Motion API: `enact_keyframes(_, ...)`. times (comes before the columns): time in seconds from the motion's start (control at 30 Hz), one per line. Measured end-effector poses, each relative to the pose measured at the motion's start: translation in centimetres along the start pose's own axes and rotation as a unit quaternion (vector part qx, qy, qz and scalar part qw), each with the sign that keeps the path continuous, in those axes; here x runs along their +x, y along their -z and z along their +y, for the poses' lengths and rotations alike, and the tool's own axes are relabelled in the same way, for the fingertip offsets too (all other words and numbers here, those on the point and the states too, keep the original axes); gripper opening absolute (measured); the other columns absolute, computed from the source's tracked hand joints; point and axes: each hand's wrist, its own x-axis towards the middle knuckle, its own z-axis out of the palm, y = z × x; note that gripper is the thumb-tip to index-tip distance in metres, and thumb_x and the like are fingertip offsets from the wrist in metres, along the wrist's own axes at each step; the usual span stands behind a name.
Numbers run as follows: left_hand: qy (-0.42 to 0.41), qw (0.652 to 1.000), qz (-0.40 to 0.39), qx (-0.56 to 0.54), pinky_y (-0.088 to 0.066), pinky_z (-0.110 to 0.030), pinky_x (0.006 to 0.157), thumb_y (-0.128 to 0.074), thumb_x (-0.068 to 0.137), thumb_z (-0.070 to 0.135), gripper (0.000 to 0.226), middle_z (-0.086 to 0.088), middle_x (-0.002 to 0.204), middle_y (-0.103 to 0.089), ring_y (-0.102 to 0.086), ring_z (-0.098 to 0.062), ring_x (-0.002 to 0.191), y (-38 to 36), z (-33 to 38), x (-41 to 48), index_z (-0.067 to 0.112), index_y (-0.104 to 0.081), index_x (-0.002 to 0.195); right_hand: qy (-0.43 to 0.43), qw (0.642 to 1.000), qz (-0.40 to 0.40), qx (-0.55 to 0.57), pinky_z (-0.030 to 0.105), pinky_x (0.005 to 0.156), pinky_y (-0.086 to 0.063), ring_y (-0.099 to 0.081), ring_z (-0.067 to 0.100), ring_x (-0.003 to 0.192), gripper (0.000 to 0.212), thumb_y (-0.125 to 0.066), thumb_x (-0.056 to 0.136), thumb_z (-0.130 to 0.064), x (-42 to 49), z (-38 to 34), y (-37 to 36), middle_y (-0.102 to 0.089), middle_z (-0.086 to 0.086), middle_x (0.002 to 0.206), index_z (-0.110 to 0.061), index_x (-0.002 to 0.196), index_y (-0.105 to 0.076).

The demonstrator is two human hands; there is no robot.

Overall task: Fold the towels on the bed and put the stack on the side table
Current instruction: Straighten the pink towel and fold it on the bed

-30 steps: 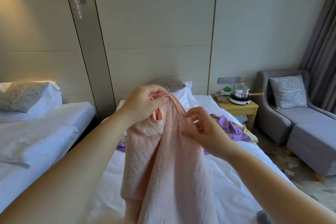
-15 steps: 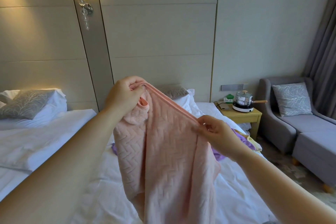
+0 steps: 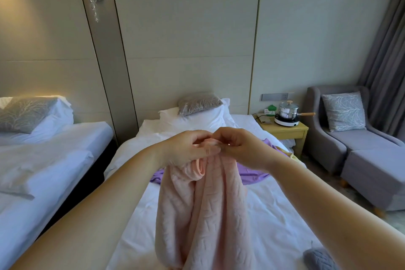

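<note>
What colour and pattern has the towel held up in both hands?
Pale pink towel with a raised herringbone weave, seen best in the head view.

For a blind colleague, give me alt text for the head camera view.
Both hands, left hand and right hand, pinch the top of a pink towel hanging over a white bed. A purple towel lies behind it.

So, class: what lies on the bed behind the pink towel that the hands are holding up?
Behind the pink towel, a purple towel lies crumpled on the bed, showing on both sides. A bit of yellow cloth peeks out beyond it. The purple towel's middle is covered, so its full shape cannot be seen.
</note>
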Motion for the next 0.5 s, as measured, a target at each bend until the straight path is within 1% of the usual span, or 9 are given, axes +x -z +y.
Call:
enact_keyframes(0.03,0.001,1.0,0.006,0.03,-0.041,-0.01,0.069,-0.06,0.074,0.067,0.043,0.018,0.073,-0.056,-0.053,0.002,0.072,-0.2,0.0,0.1,0.026,-0.061,0.087,-0.005,1.0,0.006,-0.012,0.026,0.074,-0.046,-0.055,0.005,0.077,0.02,-0.059,0.093,-0.012,-0.2,0.2,0.1,-0.066,-0.004,0.083,-0.029,0.085,-0.064)
enact_keyframes(0.07,0.0,0.998,0.012,0.055,-0.036,-0.011,0.06,-0.058,0.074,0.072,0.053,0.016,0.065,-0.045,-0.044,-0.002,0.063,-0.3,-0.1,0.1,0.019,-0.055,0.077,-0.01,1.0,0.015,-0.025,0.026,0.075,-0.046,-0.054,0.004,0.077,0.019,-0.059,0.092,-0.012,-0.5,0.4,0.1,-0.065,-0.006,0.082,-0.029,0.084,-0.064)
enact_keyframes(0.13,-0.008,0.998,0.02,0.063,-0.032,-0.014,0.055,-0.058,0.073,0.072,0.062,0.014,0.063,-0.039,-0.037,-0.004,0.059,-0.6,-0.3,0.2,0.011,-0.053,0.076,-0.019,0.998,0.039,-0.047,0.026,0.078,-0.046,-0.055,0.004,0.078,0.017,-0.061,0.091,-0.014,-1.1,1.0,-0.1,-0.064,-0.01,0.081,-0.029,0.083,-0.063)
enact_keyframes(0.2,-0.017,0.999,0.03,0.039,-0.034,-0.015,0.057,-0.065,0.075,0.062,0.054,0.014,0.062,-0.042,-0.039,-0.005,0.06,-0.6,-0.3,0.3,0.009,-0.061,0.082,-0.032,0.997,0.055,-0.042,0.029,0.083,-0.048,-0.061,0.012,0.084,0.01,-0.065,0.089,-0.015,-1.8,1.7,-0.6,-0.066,-0.003,0.087,-0.025,0.087,-0.064)
enact_keyframes(0.27,-0.027,0.998,0.048,0.014,-0.038,-0.018,0.063,-0.071,0.082,0.043,0.037,0.012,0.064,-0.047,-0.042,-0.006,0.064,-0.6,-0.3,0.5,0.007,-0.063,0.083,-0.043,0.997,0.055,-0.01,0.034,0.088,-0.05,-0.064,0.022,0.091,0.007,-0.069,0.086,-0.015,-2.6,2.3,-0.9,-0.067,0.008,0.094,-0.02,0.089,-0.064)
enact_keyframes(0.33,-0.042,0.996,0.074,0.013,-0.04,-0.02,0.068,-0.07,0.086,0.03,0.019,0.005,0.071,-0.053,-0.048,-0.007,0.068,-0.5,-0.1,0.5,0.012,-0.065,0.083,-0.041,0.998,0.042,0.001,0.036,0.087,-0.05,-0.064,0.021,0.086,0.007,-0.07,0.085,-0.016,-3.1,2.8,-1.0,-0.067,0.009,0.09,-0.015,0.09,-0.065)
enact_keyframes(0.37,-0.05,0.994,0.093,0.019,-0.041,-0.018,0.069,-0.069,0.087,0.027,0.013,0.005,0.072,-0.057,-0.05,-0.005,0.069,-0.2,0.0,0.6,0.015,-0.067,0.082,-0.042,0.998,0.036,0.007,0.034,0.083,-0.051,-0.062,0.015,0.079,0.008,-0.071,0.085,-0.018,-3.3,3.0,-1.0,-0.066,0.005,0.083,-0.015,0.089,-0.065)
enact_keyframes(0.43,-0.061,0.988,0.137,0.028,-0.042,-0.015,0.071,-0.069,0.087,0.024,0.008,0.01,0.077,-0.064,-0.054,0.001,0.071,0.6,0.1,0.7,0.016,-0.069,0.085,-0.056,0.998,0.03,0.016,0.025,0.07,-0.045,-0.051,0.004,0.068,0.013,-0.074,0.082,-0.023,-3.4,3.4,-0.9,-0.056,-0.013,0.068,-0.027,0.076,-0.063)
enact_keyframes(0.5,-0.063,0.981,0.184,0.021,-0.043,-0.016,0.074,-0.069,0.086,0.023,0.01,0.009,0.086,-0.069,-0.057,0.003,0.076,1.6,0.0,0.7,0.015,-0.071,0.091,-0.073,0.997,0.024,0.003,0.022,0.065,-0.036,-0.042,0.002,0.063,0.024,-0.076,0.08,-0.028,-3.5,4.0,-0.8,-0.044,-0.018,0.062,-0.032,0.065,-0.058)
